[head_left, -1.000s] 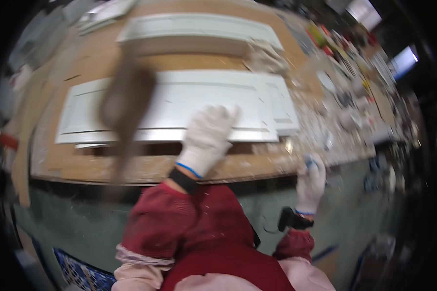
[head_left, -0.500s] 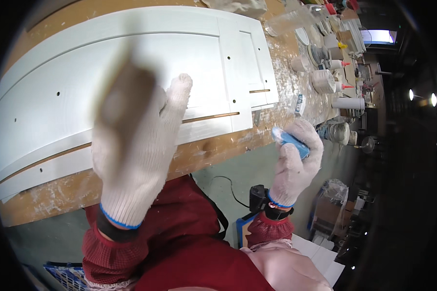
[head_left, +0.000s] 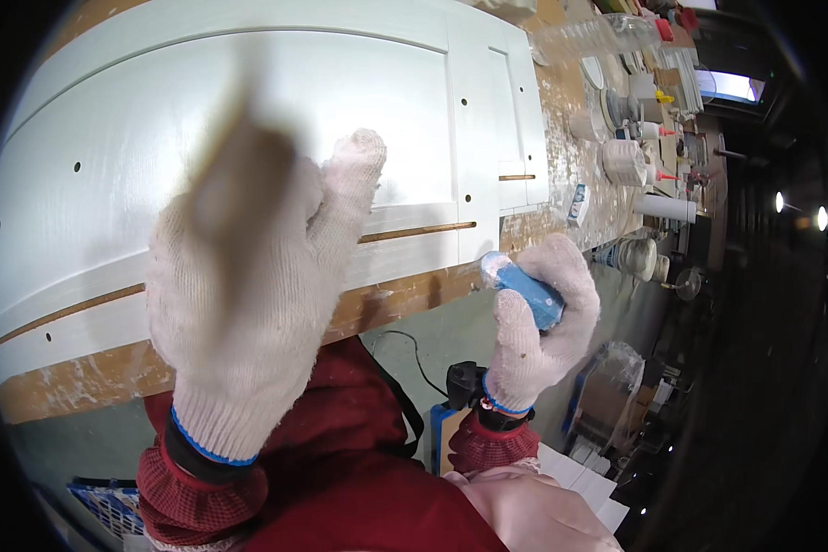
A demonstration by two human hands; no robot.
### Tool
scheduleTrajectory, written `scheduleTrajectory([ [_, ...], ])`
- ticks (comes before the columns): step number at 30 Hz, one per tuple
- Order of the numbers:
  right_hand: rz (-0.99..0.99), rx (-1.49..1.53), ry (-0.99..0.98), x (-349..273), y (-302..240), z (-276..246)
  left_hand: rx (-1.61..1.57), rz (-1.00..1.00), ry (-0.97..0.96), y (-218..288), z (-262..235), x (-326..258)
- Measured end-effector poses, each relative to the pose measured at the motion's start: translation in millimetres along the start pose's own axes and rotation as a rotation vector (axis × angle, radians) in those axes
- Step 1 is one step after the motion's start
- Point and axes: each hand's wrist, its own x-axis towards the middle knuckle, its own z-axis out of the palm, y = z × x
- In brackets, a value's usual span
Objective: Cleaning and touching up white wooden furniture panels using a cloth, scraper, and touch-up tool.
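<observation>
The right hand [head_left: 552,346], in a white knit glove, had its grip pinched on a blue block [head_left: 530,293], the thumb at one side and the fingers curled round the other. The block's pale, whitish end pointed up and to the left. Block and hand were just beyond the near edge of the counter [head_left: 405,293], by the right end of a white panel [head_left: 368,92].

The left hand [head_left: 271,285], gloved alike, was over the near part of that panel, back upward, with the thumb standing well out to the right. A blurred brown shape [head_left: 244,189] close to the lens covered most of the fingers, so I could not tell whether that grip was spread or curled, or whether it touched the surface.

The panel had small dark holes and a long slot [head_left: 419,232] parallel to its near edge; a second panel [head_left: 515,115] showed past its right end. Farther right on the paint-spattered counter lay a small box [head_left: 578,204], near the block, then a tub [head_left: 624,164] and a clear bottle [head_left: 598,39] with a red cap. Below, a dark cable [head_left: 417,354] curved down between the two forearms.
</observation>
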Motion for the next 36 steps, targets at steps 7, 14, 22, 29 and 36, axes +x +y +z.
scheduleTrajectory([
  [7, -0.023, -0.161, 0.118, -3, 3, 1, 0.22, 0.342, 0.255, -18, 16, -7],
  [14, -0.059, -0.054, 0.034, -4, -5, 1, 0.207, 0.45, 0.375, -29, 29, -5],
  [22, -0.003, -0.039, 0.125, -5, -1, 4, 0.712, 0.471, 0.399, -23, 25, -8],
  [29, 0.087, -0.087, 0.265, 3, 10, 8, 0.657, 0.618, 0.371, -11, 10, -6],
  [36, -0.046, -0.039, 0.059, 13, -10, -2, 0.64, 0.602, 0.407, -12, 8, -5],
])
